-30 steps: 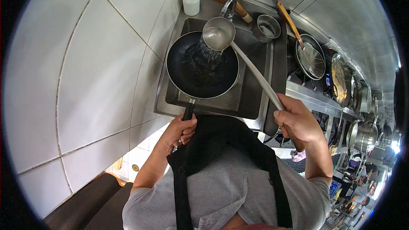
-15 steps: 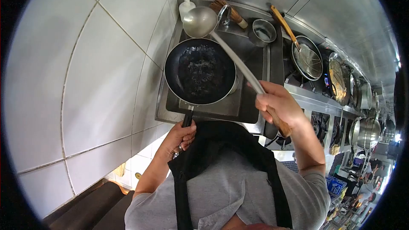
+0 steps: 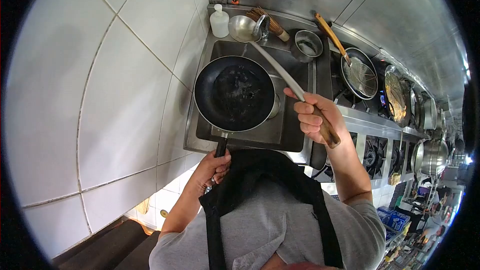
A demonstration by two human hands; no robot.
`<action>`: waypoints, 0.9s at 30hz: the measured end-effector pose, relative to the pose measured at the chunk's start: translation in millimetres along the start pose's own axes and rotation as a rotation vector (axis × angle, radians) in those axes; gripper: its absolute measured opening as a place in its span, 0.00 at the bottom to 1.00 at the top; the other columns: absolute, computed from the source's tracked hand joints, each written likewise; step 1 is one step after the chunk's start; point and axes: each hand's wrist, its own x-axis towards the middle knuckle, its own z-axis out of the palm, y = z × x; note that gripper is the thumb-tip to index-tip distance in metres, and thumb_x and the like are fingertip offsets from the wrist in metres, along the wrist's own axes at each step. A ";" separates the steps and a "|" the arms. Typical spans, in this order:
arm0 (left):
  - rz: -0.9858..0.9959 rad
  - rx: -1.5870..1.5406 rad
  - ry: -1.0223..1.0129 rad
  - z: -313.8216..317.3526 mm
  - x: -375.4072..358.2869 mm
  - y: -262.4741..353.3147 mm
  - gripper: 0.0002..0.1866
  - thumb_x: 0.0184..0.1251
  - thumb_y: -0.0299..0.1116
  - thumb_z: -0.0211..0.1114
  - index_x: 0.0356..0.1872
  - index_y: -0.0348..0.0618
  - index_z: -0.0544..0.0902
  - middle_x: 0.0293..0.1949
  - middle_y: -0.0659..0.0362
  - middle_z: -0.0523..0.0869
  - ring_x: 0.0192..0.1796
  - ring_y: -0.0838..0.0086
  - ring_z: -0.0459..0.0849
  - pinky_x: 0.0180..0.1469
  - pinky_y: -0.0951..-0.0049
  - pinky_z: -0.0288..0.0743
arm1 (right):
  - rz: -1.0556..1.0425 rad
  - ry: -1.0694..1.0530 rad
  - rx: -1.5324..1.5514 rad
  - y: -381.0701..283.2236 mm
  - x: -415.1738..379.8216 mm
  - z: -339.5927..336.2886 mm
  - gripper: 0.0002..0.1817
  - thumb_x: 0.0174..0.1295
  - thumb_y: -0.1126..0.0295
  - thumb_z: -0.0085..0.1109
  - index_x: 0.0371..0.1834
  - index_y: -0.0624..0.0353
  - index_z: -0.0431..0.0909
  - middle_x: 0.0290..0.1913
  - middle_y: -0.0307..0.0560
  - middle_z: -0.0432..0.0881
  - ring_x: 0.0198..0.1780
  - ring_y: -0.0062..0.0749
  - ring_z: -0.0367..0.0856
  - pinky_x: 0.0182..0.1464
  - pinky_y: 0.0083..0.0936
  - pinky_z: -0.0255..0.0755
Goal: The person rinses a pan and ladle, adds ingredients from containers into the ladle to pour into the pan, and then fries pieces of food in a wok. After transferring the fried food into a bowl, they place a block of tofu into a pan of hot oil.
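Note:
My left hand (image 3: 214,167) is wrapped round the black handle of a dark frying pan (image 3: 235,92). The pan is held over the metal sink (image 3: 292,125), and its inside looks wet and shiny. My right hand (image 3: 317,117) grips the wooden end of a long-handled ladle (image 3: 277,67). Its round metal bowl is beyond the pan, at the curved tap (image 3: 260,25) on the sink's back edge. Part of the bowl is hidden behind the tap. Under the pan, a metal object in the sink shows only in part.
A white pump bottle (image 3: 219,21), a bundled bamboo brush (image 3: 270,22) and a metal pot (image 3: 307,45) stand along the back. To the right is a stove with a pan and a wire strainer (image 3: 362,77). A tiled wall (image 3: 120,95) closes off the left.
The ladle's bowl has moved back and to the right, from above the pan's far rim to the tap. The pan sits slightly lower in view, and the liquid in it has shifted.

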 end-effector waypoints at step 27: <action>-0.014 0.050 -0.006 0.0 2.3 1.6 0.11 0.79 0.36 0.69 0.41 0.50 0.74 0.18 0.70 0.70 0.13 0.84 0.67 0.14 0.80 0.62 | -0.079 0.249 -0.297 -2.9 -43.8 16.7 0.22 0.83 0.68 0.47 0.74 0.68 0.69 0.32 0.40 0.76 0.21 0.20 0.72 0.20 0.20 0.67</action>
